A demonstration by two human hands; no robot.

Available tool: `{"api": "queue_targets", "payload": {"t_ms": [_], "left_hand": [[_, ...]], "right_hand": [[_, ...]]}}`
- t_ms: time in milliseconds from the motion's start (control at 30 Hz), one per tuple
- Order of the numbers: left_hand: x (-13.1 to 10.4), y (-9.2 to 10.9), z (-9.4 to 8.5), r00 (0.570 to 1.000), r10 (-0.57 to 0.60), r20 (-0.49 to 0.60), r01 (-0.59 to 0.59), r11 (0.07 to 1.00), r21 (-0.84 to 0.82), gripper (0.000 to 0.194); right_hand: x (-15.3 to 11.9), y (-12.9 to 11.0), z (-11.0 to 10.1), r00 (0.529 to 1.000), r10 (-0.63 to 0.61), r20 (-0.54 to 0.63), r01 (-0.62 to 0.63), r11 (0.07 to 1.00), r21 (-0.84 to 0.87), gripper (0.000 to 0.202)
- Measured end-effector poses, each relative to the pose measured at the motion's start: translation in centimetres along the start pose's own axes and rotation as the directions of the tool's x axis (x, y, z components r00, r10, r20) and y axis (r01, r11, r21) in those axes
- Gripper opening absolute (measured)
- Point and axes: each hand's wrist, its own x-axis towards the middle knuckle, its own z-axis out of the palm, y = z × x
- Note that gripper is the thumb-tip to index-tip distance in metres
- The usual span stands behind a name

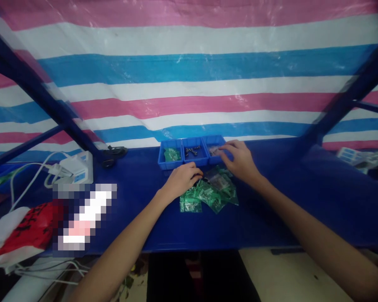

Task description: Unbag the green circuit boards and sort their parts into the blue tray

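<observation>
We see a striped sheet [189,69] in pink, white and blue bands, a deep blue surface [129,226], bright blue bins [194,163], green-tinted clear packets [208,195], a white power strip [88,165], and a red-and-white bag [34,226] with black markings.

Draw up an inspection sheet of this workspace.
Surface: blue table, bare in front.
Job's things: three blue bins in a row, nearer pile of green bags.
Clutter: red-and-white bag at left.
Hands: left hand at the pile, right hand at the right bin; grips unclear.
Cables: white cables hang below the table's left side.
Surroundings: striped sheet behind, blue frame posts.
</observation>
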Motion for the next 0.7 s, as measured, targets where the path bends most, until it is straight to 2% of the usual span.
{"api": "queue_targets", "payload": {"t_ms": [67, 133, 233, 400, 700], "left_hand": [[0.0, -0.2, 0.2, 1.0, -0.004, 0.012, 0.004, 1.0, -0.008, 0.016], [0.0, -0.4, 0.4, 1.0, -0.009, 0.01, 0.009, 1.0, -0.025, 0.015], [0.0, -0.6, 0.7, 1.0, -0.012, 0.006, 0.012, 0.999, -0.05, 0.015], [0.2, -0.5, 0.9, 0.999, -0.024, 0.026, 0.025, 0.999, -0.027, 0.015], [0.3, -0.3, 0.7, 0.999, -0.034, 0.03, 0.036, 0.997, -0.07, 0.014]], "right_hand": [[-0.2, -1.2, -0.3, 0.984, -0.098, 0.152, 0.083, 0.991, 0.103, 0.024], [-0.5, -2.0, -0.3, 0.934, -0.173, 0.313, 0.131, 0.98, 0.151, 0.02], [-1.2, -2.5, 0.4, 0.878, -0.165, 0.449, 0.136, 0.986, 0.097, 0.016], [-2.0, -2.5, 1.5, 0.86, -0.12, 0.496, 0.1, 0.993, 0.067, 0.015], [-2.1, -2.9, 1.5, 0.842, -0.123, 0.525, 0.118, 0.992, 0.044, 0.017]]}}
